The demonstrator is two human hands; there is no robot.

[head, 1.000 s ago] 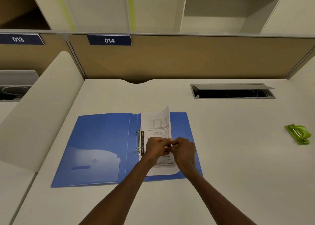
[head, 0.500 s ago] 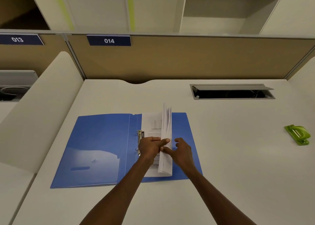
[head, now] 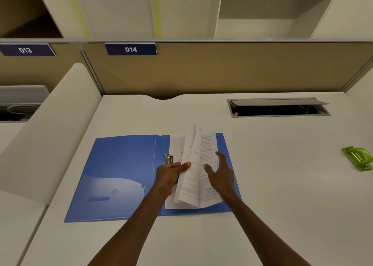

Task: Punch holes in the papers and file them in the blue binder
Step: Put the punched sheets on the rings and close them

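The blue binder (head: 125, 171) lies open on the white desk, its metal ring clip (head: 168, 158) at the spine. White printed papers (head: 193, 177) sit on its right half, their upper sheets lifted and curling rightward. My left hand (head: 169, 175) rests beside the rings, its straight fingers pressing the papers' left edge. My right hand (head: 221, 175) lies spread on the top sheet, fingers straight. The green hole punch (head: 358, 158) stands far off at the desk's right edge.
An open cable hatch (head: 278, 107) is set into the desk at the back right. A tan partition (head: 222, 68) with labels 013 and 014 closes the back. A white divider (head: 50, 128) borders the left side.
The sheets that stood upright between my hands have swung rightward and fanned out. My right hand has opened and moved onto the top sheet; my left hand stays at the rings.
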